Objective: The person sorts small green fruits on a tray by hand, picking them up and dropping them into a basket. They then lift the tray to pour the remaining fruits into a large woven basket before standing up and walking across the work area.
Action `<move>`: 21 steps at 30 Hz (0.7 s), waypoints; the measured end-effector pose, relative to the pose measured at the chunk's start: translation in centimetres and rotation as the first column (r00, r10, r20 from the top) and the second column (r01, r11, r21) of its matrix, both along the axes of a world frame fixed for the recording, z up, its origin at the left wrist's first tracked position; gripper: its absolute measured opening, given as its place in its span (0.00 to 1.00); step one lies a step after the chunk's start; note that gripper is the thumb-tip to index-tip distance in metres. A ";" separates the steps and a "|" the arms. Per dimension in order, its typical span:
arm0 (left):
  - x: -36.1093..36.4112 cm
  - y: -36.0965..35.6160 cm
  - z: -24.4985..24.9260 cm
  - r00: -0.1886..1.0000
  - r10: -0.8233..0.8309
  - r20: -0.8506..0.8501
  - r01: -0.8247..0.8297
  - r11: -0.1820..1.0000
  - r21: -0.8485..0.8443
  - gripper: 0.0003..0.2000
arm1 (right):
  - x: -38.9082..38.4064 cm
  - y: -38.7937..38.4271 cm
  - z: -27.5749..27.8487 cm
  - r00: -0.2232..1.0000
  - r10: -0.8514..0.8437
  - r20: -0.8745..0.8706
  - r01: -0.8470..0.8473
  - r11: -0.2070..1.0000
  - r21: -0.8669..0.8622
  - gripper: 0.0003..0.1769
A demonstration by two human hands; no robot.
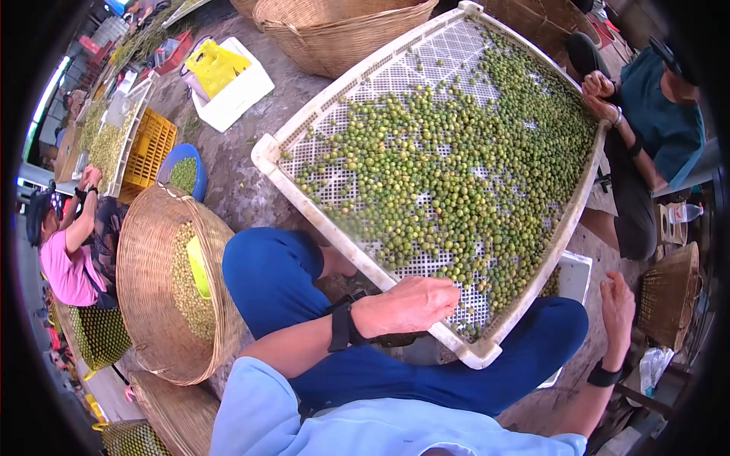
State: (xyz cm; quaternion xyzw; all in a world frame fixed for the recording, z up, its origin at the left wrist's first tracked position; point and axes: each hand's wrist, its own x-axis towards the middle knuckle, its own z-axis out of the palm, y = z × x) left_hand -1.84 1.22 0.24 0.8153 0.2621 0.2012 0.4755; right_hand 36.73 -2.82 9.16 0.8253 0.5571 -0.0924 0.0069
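My left hand (408, 307) hangs over the near edge of a white plastic mesh tray (365, 262), its fingers curled together. What they hold, if anything, is hidden. Small round green-yellow fruits (426, 167) cover much of the tray, thickest along its right side, with bare mesh at the far left. Away from the tray, to the right of my knee, my right hand (617, 308) is raised with its fingers loosely apart and nothing visible in it. Between the tray and this hand, a white box (576, 275) with fruits inside shows partly from under the tray.
A large wicker basket (144, 281) on the left holds fruits and a yellow-green scoop (199, 267). Beyond it are a blue basin (201, 178), a yellow crate (152, 144) and a white foam box (251, 87). Co-workers sit left (72, 262) and right (665, 106), the latter's hands at the tray.
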 end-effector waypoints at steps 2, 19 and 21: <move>0.0 0.0 0.1 1.000 0.009 0.011 -0.009 1.000 0.021 0.02 | -6.4 2.2 3.9 0.989 0.150 0.008 -0.150 0.979 0.138 0.15; -3.1 1.5 3.2 0.980 0.165 0.107 -0.178 0.975 0.130 0.06 | -29.2 22.6 -13.5 0.646 0.728 -0.229 -0.674 0.685 0.277 0.13; -3.2 1.5 3.3 0.979 0.170 0.109 -0.184 0.973 0.137 0.06 | -29.1 22.7 -14.4 0.656 0.718 -0.235 -0.666 0.696 0.268 0.12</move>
